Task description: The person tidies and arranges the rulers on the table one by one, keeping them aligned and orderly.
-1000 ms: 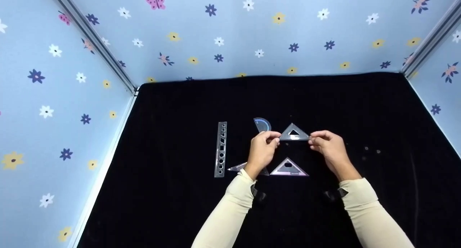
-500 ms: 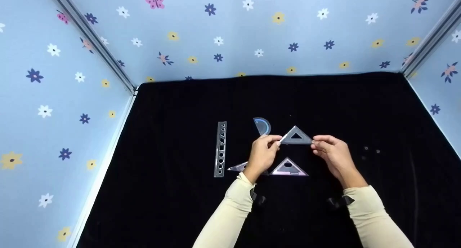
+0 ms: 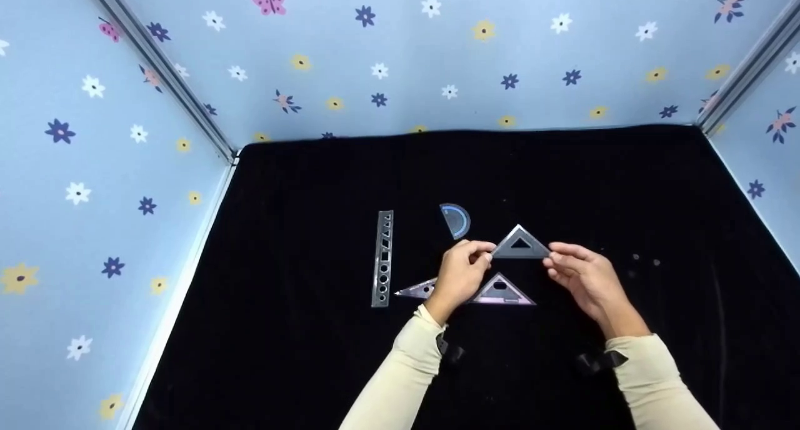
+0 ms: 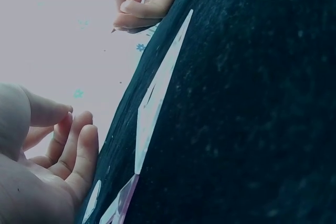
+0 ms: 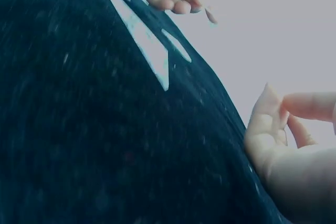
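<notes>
In the head view a clear set square (image 3: 531,252) with a triangular cut-out is held up between both hands. My left hand (image 3: 461,274) pinches its left corner between thumb and fingertips. The opposite corner is pinched by my right hand (image 3: 590,281). Below it lies a pink-edged set square (image 3: 490,297), its left end partly covered by the left wrist. A long, narrow set square (image 3: 414,290) lies partly under that same wrist. Beyond the left hand is a blue-marked protractor (image 3: 449,220). Both wrist views show the hands with fingertips together, but the held piece barely shows there.
A clear ruler (image 3: 377,274) with several shaped cut-outs lies upright on the left. Black cloth (image 3: 300,280) covers the table. Flower-patterned walls (image 3: 412,55) stand at the back and sides. Small clear specks (image 3: 656,262) lie to the right.
Both hands have drawn the clear set square towards the body and slightly right. The protractor, partly covered by the left hand before, now shows whole.
</notes>
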### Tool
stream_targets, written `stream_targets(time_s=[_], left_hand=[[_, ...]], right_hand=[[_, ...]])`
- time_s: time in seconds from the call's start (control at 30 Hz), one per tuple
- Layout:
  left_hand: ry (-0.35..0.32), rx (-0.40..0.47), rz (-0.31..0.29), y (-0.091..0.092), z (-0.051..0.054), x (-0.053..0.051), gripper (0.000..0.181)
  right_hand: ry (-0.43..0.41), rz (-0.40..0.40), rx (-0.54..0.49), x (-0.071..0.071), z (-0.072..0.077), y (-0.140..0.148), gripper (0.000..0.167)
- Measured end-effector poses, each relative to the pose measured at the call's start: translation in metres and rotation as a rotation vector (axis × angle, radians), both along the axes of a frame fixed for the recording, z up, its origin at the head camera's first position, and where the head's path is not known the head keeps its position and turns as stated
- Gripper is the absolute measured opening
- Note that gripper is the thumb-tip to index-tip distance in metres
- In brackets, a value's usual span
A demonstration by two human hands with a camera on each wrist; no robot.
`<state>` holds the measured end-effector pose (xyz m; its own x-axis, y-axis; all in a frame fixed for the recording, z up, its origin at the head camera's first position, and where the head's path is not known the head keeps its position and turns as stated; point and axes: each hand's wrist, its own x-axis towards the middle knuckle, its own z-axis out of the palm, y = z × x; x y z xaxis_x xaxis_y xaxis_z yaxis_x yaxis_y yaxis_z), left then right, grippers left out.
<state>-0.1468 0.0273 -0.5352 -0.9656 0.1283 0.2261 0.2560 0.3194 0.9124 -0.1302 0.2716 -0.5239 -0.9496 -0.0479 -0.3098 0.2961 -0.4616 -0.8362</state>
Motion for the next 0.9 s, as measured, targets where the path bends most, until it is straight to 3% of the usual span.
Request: stream_targets(time_s=[0.3, 0.53, 0.9], left_hand=[[-0.02, -0.013, -0.016, 0.002, 0.0, 0.001, 0.018], [-0.012, -0.012, -0.026, 0.002, 0.0, 0.004, 0.019], [0.053, -0.058, -0.065, 0.007, 0.002, 0.01, 0.018]], right_hand=[[0.07, 0.066, 0.111, 0.008, -0.003, 0.007, 0.018], [0.15, 0.089, 0.242, 0.01, -0.001, 0.012, 0.029], [0.208, 0.104, 0.415, 0.016, 0.003, 0.023, 0.031]])
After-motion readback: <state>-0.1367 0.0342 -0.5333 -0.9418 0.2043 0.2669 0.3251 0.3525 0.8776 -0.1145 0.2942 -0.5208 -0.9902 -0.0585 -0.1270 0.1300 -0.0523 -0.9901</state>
